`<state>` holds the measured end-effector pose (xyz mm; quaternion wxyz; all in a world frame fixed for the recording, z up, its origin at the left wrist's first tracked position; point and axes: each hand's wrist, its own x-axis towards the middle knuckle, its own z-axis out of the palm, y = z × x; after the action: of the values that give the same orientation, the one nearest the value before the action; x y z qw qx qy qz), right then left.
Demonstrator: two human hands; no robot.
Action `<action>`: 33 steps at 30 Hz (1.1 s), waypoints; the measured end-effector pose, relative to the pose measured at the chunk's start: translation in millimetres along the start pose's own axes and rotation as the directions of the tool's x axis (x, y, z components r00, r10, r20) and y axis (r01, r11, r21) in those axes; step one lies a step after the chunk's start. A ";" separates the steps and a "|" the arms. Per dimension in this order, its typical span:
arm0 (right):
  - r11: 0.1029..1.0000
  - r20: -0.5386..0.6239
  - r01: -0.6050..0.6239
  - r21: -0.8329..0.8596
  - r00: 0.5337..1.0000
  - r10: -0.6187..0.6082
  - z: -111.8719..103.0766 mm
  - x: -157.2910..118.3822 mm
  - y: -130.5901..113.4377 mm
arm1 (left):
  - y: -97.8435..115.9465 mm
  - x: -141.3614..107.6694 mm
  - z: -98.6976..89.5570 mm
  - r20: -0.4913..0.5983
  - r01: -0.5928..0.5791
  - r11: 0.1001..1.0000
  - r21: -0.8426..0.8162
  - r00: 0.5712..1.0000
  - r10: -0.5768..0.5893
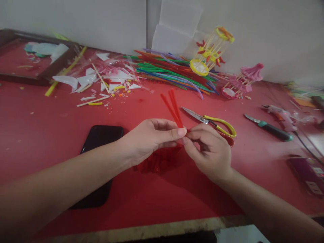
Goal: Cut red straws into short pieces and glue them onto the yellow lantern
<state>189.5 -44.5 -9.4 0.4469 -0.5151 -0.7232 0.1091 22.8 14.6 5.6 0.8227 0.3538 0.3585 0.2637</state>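
Several red stems (174, 109) are held upright in front of the body, above the red table (255, 189), with their free ends fanned apart. They are gripped between the thumb and fingers of the left hand (152, 136); at their lower end, red material is pinched by the fingertips of the right hand (211, 148) — just how it is bent there cannot be told. For clean work, the left pinch should be kept firm and close to the join, small turns should be made by the right fingertips, and the free ends should be kept level.

Beneath the hands, a cluster of red pieces (158, 160) is partly hidden, and could be brushed by a dropped wrist. Scissors (202, 118) are lying just beyond the right hand, blades partly open, so reaching forward calls for care. A black phone (101, 138) is crossed by the left forearm. Farther right, a knife (274, 130) is left with its blade exposed — near a glue gun (280, 116).
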 end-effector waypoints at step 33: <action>0.994 -0.014 0.090 -0.054 0.996 -0.091 -9.5 -2.0 8.1 | -2.9 3.1 -4.7 -0.027 -0.014 0.999 -0.045 1.000 0.013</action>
<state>202.1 -45.4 -10.0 0.4434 -0.4942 -0.7449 0.0653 21.6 16.9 -0.2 0.8237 0.3342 0.3609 0.2820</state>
